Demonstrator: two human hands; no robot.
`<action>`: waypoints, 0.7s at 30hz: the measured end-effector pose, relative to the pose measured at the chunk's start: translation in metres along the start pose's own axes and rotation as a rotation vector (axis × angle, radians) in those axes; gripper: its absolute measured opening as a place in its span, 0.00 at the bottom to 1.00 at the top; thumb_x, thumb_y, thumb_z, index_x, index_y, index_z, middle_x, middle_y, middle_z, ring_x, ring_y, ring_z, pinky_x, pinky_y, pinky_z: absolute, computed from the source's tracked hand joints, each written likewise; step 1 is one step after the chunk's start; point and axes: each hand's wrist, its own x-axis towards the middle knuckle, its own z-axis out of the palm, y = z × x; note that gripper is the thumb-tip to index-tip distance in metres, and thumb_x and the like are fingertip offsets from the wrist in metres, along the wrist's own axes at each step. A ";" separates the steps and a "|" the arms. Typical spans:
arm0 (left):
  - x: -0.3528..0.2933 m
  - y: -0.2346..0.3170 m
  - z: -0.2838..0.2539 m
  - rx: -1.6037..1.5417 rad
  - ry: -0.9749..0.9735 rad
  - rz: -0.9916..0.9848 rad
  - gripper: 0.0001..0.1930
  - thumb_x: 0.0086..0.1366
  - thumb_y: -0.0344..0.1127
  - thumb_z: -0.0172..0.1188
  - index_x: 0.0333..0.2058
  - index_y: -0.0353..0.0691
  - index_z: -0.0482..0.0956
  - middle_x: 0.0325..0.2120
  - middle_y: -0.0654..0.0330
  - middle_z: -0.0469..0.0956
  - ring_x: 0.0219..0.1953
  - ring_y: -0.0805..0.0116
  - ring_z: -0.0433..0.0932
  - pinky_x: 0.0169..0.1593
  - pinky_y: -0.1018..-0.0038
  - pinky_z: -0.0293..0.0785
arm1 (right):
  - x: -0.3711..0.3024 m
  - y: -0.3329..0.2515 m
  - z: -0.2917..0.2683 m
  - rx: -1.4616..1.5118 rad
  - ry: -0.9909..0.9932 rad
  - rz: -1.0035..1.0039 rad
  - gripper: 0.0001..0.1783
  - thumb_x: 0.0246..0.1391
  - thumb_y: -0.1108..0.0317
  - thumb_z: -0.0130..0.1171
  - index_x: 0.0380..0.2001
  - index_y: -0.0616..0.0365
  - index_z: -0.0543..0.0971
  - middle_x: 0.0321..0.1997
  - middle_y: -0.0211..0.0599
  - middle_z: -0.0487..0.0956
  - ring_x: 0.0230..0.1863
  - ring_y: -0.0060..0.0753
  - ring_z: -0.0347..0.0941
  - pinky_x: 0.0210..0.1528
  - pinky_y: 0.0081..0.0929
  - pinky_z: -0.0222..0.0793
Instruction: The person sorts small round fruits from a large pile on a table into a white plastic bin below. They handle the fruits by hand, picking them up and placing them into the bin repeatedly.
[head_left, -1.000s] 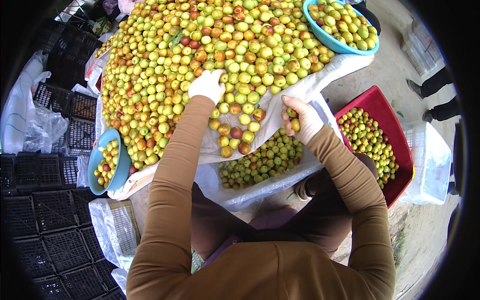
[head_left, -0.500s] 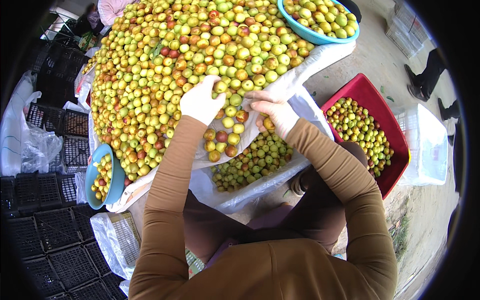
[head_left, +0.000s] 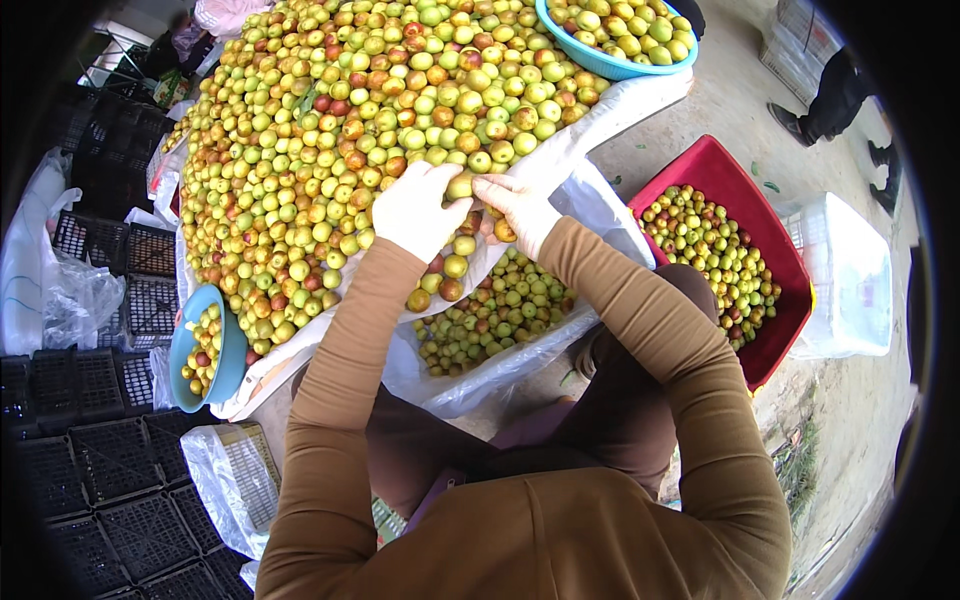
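Observation:
A big heap of round yellow-green and reddish jujubes point(head_left: 300, 180) lies on white cloth in front of me. At its near edge my left hand point(head_left: 415, 212), in a pale glove, is closed with thumb and fingers on a jujube point(head_left: 460, 187). My right hand point(head_left: 522, 213) meets it there, thumb and finger at that fruit's right side. More jujubes point(head_left: 503, 231) sit under the right hand's curled fingers, against its palm. Several loose jujubes point(head_left: 455, 267) lie on the cloth just below my hands. Beneath them stands a plastic-lined crate point(head_left: 440, 398) holding mostly green jujubes.
At my right is a red bin point(head_left: 795, 320) partly filled with jujubes, beside a clear-lined white crate point(head_left: 850, 275). Blue basins of jujubes stand at the far right point(head_left: 620, 68) and left point(head_left: 233, 350). Black crates point(head_left: 100, 460) are stacked left. A person's legs point(head_left: 838, 95) show far right.
Both hands have come together at a jujube, the right moving left and the left slightly right. Fewer loose jujubes show below them. The whole view has shifted a little.

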 end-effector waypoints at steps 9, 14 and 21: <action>-0.008 0.010 -0.002 -0.143 0.097 0.024 0.19 0.52 0.42 0.67 0.43 0.42 0.81 0.33 0.57 0.78 0.35 0.60 0.79 0.39 0.69 0.76 | -0.010 -0.010 0.005 -0.095 -0.110 -0.095 0.26 0.58 0.50 0.61 0.48 0.61 0.76 0.32 0.28 0.77 0.23 0.17 0.69 0.25 0.18 0.69; -0.013 0.012 -0.002 -0.222 0.100 0.006 0.19 0.51 0.39 0.68 0.43 0.40 0.82 0.33 0.57 0.79 0.34 0.62 0.79 0.39 0.70 0.76 | -0.018 -0.014 0.009 -0.131 -0.069 -0.120 0.26 0.59 0.49 0.60 0.46 0.63 0.76 0.30 0.29 0.77 0.22 0.18 0.69 0.23 0.18 0.68; -0.019 0.028 0.002 -0.168 -0.056 -0.075 0.27 0.51 0.45 0.68 0.50 0.43 0.78 0.36 0.57 0.80 0.40 0.60 0.79 0.46 0.67 0.75 | -0.033 -0.026 0.004 -0.356 -0.077 -0.134 0.33 0.54 0.49 0.63 0.52 0.66 0.75 0.27 0.34 0.77 0.21 0.21 0.71 0.20 0.18 0.66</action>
